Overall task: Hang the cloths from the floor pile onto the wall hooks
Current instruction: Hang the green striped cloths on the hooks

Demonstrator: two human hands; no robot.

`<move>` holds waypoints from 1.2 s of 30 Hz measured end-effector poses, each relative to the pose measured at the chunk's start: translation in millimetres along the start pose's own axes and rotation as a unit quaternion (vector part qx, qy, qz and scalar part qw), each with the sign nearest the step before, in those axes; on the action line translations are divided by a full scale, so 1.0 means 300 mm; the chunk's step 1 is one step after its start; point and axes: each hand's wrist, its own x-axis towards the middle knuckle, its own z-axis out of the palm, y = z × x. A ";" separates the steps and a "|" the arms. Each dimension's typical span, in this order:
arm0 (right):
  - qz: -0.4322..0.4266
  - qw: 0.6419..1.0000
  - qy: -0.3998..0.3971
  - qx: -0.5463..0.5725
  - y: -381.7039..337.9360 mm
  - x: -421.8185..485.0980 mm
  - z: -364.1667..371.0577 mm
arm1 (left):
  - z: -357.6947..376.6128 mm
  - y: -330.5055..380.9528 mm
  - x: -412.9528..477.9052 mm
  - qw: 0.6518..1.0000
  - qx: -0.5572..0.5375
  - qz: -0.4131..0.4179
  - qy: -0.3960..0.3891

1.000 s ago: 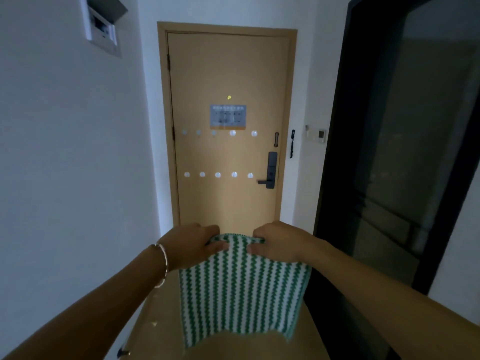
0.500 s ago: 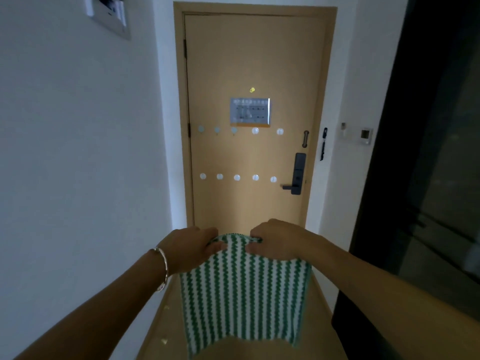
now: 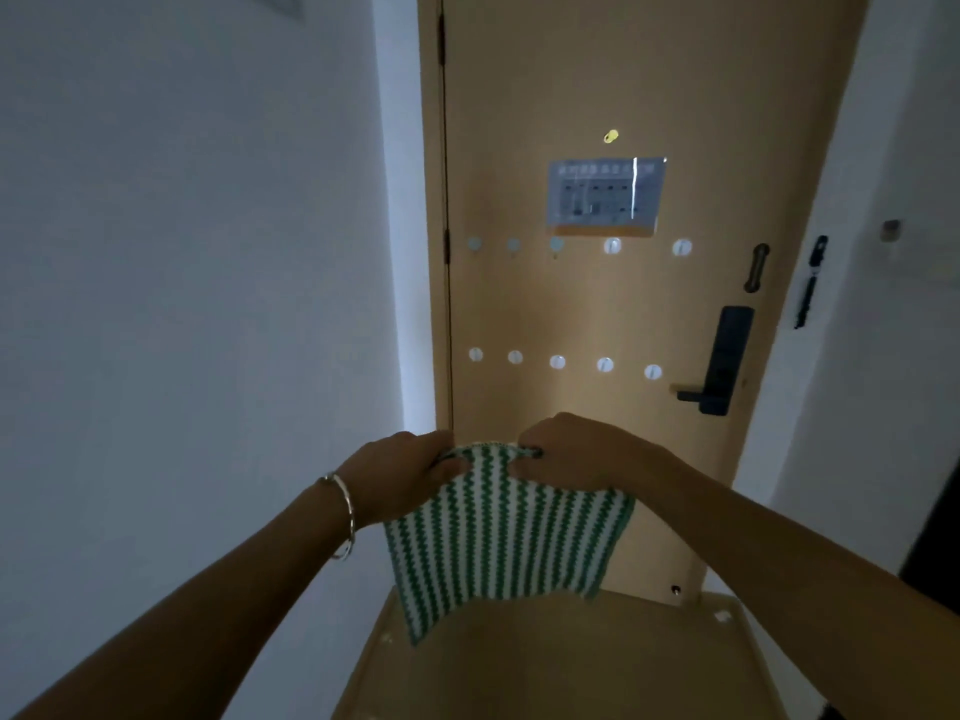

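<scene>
**Cloth** (image 3: 509, 543). Green-and-white zigzag stripes, lower centre of the frame. It is held up in the air in front of the door. Its top edge is bunched between my two hands, and the rest hangs loose, with one corner trailing toward the bottom left. It sits below both rows of hooks and apart from them.

**Left hand** (image 3: 400, 472). Left of centre, back of the hand toward the camera. My fingers curl over the cloth's top left edge and clamp it against my thumb. A thin metal bangle (image 3: 345, 517) sits on the wrist.

**Right hand** (image 3: 576, 454). Just right of centre, knuckles up. My fingers are curled round the cloth's top right edge and grasp it firmly. The two hands are near each other, with a short hump of cloth between them.

**Door** (image 3: 623, 70). Tan wood, filling the upper centre of the frame.

**Upper hooks** (image 3: 613, 245). Five round white hooks in a line across the door, just under the notice.

**Lower hooks** (image 3: 557, 362). Five more of the same, in a line between the upper hooks and my hands.

**Notice** (image 3: 605, 197). A pale printed sheet on the door, centre right. The print is too blurred to read. A small yellow tab (image 3: 611, 136) is just above it.

**Lock** (image 3: 724, 361). A dark upright plate with a lever handle, at the door's right edge, level with the lower hooks.

**Wall** (image 3: 182, 252). Plain white, taking the whole left side.

**Floor** (image 3: 571, 667). Tan, bottom centre, under the hanging cloth.
</scene>
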 end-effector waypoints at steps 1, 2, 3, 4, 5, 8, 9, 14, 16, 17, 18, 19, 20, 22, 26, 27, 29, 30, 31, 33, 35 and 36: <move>-0.006 1.000 -0.015 -0.001 0.019 0.048 0.015 | 0.016 -0.028 0.030 1.000 -0.009 -0.009 -0.006; -0.013 1.000 -0.026 0.000 0.038 0.094 0.030 | 0.031 -0.061 0.061 1.000 -0.022 -0.018 -0.006; -0.019 0.999 -0.034 0.004 0.056 0.141 0.040 | 0.042 -0.095 0.096 0.999 -0.035 -0.028 -0.002; -0.023 0.999 -0.037 0.006 0.074 0.190 0.042 | 0.048 -0.131 0.134 0.998 -0.045 -0.040 0.004; -0.025 0.999 -0.039 0.008 0.093 0.237 0.040 | 0.052 -0.164 0.175 0.997 -0.051 -0.049 0.006; -0.024 0.998 -0.048 0.020 0.158 0.377 0.046 | 0.082 -0.251 0.293 0.997 -0.060 -0.055 -0.004; -0.020 0.998 -0.051 0.022 0.181 0.423 0.054 | 0.099 -0.280 0.335 0.996 -0.068 -0.053 -0.004; 0.012 0.998 -0.062 0.009 0.317 0.643 0.067 | 0.190 -0.426 0.581 0.989 -0.145 -0.036 -0.011; 0.032 0.998 -0.057 0.006 0.371 0.735 0.044 | 0.216 -0.490 0.694 0.986 -0.164 -0.017 -0.009; 0.038 0.998 -0.052 0.002 0.396 0.785 0.030 | 0.222 -0.526 0.753 0.984 -0.175 -0.007 -0.007; 0.044 0.998 -0.046 0.001 0.416 0.836 0.013 | 0.223 -0.563 0.813 0.983 -0.184 0.000 -0.008; 0.049 0.998 -0.039 0.001 0.436 0.890 -0.004 | 0.221 -0.599 0.873 0.982 -0.190 0.005 -0.010; 0.056 0.998 -0.032 0.003 0.456 0.946 -0.021 | 0.217 -0.637 0.933 0.981 -0.195 0.009 -0.009; 0.076 0.997 -0.016 0.014 0.497 1.062 -0.042 | 0.215 -0.716 1.049 0.979 -0.205 0.018 0.000; 0.102 0.994 -0.037 0.006 0.562 1.258 0.014 | 0.279 -0.868 1.219 0.975 -0.218 0.034 -0.016; 0.108 0.993 -0.045 0.006 0.579 1.294 0.039 | 0.305 -0.897 1.249 0.974 -0.223 0.033 -0.029; 0.125 0.991 -0.043 0.026 0.621 1.362 0.069 | 0.350 -0.944 1.314 0.969 -0.243 0.027 -0.045; 0.137 0.989 -0.040 0.041 0.654 1.411 0.076 | 0.374 -0.975 1.365 0.966 -0.253 0.024 -0.049; 0.145 0.988 -0.037 0.048 0.674 1.438 0.077 | 0.387 -0.990 1.394 0.964 -0.260 0.022 -0.046; 0.157 0.985 -0.041 0.063 0.715 1.494 0.088 | 0.415 -1.017 1.452 0.960 -0.275 0.014 -0.044; 0.160 0.982 -0.038 0.088 0.768 1.566 0.118 | 0.464 -1.052 1.523 0.958 -0.284 -0.002 -0.050; 0.159 0.981 -0.037 0.101 0.795 1.602 0.134 | 0.487 -1.070 1.559 0.955 -0.291 -0.014 -0.054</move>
